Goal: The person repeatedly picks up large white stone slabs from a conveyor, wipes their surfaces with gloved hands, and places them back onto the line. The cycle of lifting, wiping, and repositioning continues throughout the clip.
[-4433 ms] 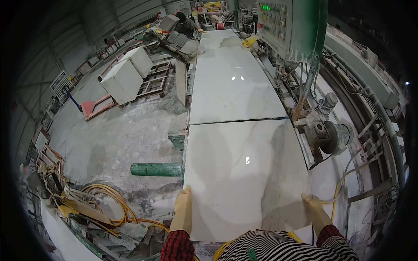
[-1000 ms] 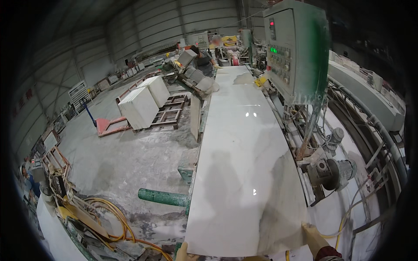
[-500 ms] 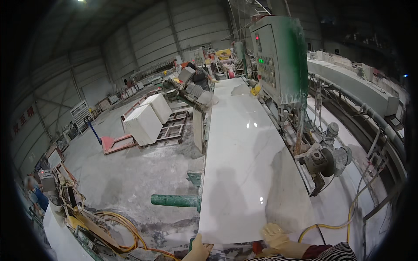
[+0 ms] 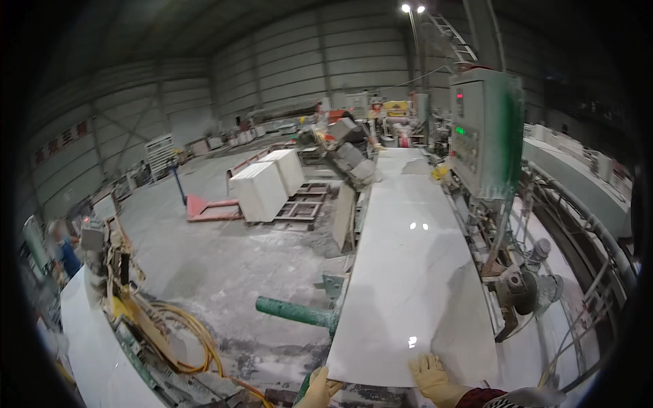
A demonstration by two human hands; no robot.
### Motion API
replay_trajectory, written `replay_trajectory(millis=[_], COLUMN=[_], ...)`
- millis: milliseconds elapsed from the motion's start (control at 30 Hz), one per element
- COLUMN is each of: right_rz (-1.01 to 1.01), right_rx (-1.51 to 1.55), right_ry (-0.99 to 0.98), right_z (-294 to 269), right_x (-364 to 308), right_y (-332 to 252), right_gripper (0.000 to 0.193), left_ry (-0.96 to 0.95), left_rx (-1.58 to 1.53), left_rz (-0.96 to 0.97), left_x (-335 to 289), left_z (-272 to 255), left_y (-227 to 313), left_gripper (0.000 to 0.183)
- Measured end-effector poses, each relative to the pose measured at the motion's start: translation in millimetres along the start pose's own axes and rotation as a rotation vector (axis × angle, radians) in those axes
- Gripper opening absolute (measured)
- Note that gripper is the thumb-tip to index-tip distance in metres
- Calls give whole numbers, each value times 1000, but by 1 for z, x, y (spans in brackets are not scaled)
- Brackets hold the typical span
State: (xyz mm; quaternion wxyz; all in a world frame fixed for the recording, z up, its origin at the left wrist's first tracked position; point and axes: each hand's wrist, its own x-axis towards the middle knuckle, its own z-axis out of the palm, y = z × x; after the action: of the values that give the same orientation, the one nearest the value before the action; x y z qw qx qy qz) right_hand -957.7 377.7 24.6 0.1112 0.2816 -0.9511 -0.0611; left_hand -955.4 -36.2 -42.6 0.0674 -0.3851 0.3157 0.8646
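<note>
A long white polished stone slab (image 4: pixel 408 272), glossy and reflecting lamps, runs away from me. A greyish dull or wet patch covers part of its right side. My left hand (image 4: pixel 317 390), in a cream glove, is closed around the slab's near left corner. My right hand (image 4: pixel 432 381), gloved alike, lies on the near edge with fingers spread and pointing away from me. The near edge lies between the two hands.
A green pipe (image 4: pixel 292 311) juts out left of the slab. Coiled yellow hoses (image 4: pixel 187 336) lie by another white slab (image 4: pixel 102 350). A control cabinet (image 4: pixel 469 129) and a motor (image 4: pixel 520 289) stand right. Stacked slabs (image 4: pixel 262 194) rest on a frame. A person (image 4: pixel 67 251) stands far left.
The view has tilted up and turned left, so the scene sits lower and farther right. My right hand's fingers are now spread more plainly on the slab; my left stays at the corner.
</note>
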Motion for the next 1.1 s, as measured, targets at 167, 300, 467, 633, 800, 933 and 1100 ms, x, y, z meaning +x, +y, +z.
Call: replay_trajectory(millis=[167,300,467,633,800,933,1100], right_rz=[35,17,-16,-43,8,11,-19], right_rx=[191,176,145,103,69,89,124], right_ry=[-61,-115,-87,-65,-150,-121,-128], right_z=[34,25,4,-2,3,24,5], right_x=[-5,-2,9,17,9,8,16], right_y=[11,12,6,4,15,17,12], right_gripper=[65,66,68,69,71,69,70], left_ry=[340,930,1401,1783,1781,1877,1844], left_rx=[854,1504,1590,1907,1808,1852,1734], left_rz=[578,644,759,941,946,985,865], left_x=[-51,-220,-340,-348,-342,-334,-335], left_z=[-87,-130,-247,-306,-243,-270,-287], left_y=[59,123,52,-12,4,-8,-18], left_gripper=[83,60,76,62,51,49,43])
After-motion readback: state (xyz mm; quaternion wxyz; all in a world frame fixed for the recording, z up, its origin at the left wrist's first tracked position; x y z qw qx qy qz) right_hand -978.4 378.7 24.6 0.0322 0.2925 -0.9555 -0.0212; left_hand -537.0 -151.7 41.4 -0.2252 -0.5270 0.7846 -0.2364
